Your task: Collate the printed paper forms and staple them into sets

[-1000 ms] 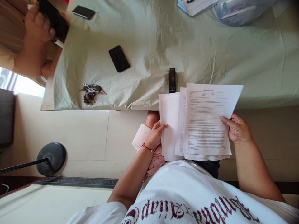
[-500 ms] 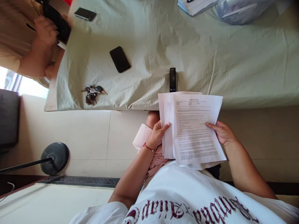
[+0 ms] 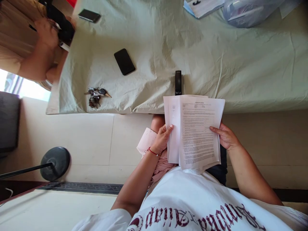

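A loose stack of printed paper sheets [image 3: 198,138] is held over my lap, its top edge overlapping the table's front edge. My left hand [image 3: 164,136] grips the left side with the thumb on top. My right hand [image 3: 223,135] pinches the right side, thumb over the print and fingers hidden behind. The sheets are fanned, with a mostly blank strip showing left of the top printed page. Just beyond them a black stapler [image 3: 178,82] lies on the table, its near end close to the paper.
On the green tablecloth [image 3: 149,38] lie a black phone [image 3: 124,61], a bunch of keys [image 3: 95,96] and another phone [image 3: 89,15]. Papers [image 3: 203,7] and a clear plastic bag [image 3: 250,12] are at the far right. Another person's hand [image 3: 47,32] shows at upper left. A round black stand base [image 3: 55,163] is on the floor.
The right edge of the stack has moved inward to the left, along with my right hand, and the sheets sit narrower. My left hand has barely shifted.
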A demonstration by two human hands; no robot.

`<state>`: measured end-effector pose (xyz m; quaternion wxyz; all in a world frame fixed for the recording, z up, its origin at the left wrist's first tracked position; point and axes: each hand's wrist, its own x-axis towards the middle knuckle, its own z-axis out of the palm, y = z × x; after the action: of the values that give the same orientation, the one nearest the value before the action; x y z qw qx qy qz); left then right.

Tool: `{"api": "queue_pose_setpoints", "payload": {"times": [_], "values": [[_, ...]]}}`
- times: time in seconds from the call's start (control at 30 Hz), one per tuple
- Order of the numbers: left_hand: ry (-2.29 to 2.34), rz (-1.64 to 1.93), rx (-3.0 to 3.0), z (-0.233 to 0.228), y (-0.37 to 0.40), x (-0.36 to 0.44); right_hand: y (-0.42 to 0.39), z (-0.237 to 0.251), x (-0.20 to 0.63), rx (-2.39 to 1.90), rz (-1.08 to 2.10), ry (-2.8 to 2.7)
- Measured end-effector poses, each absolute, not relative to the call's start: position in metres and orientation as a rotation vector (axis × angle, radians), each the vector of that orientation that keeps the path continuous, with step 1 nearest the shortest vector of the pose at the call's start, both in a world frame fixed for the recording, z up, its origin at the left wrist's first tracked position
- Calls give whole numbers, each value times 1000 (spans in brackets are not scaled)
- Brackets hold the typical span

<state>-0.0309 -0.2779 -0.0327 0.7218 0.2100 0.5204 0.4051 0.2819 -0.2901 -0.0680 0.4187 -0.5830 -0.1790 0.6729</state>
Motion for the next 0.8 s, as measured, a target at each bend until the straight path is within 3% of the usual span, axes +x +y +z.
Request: {"api": "queue_pose_setpoints", "payload": {"times": [0.47, 0.8], "values": [[1192, 921, 417, -35, -274, -31, -289, -78, 287, -1477, 1648, -453], [1137, 900, 397, -39, -272, -33, -288, -83, 312, -1523, 1794, -500]]}}
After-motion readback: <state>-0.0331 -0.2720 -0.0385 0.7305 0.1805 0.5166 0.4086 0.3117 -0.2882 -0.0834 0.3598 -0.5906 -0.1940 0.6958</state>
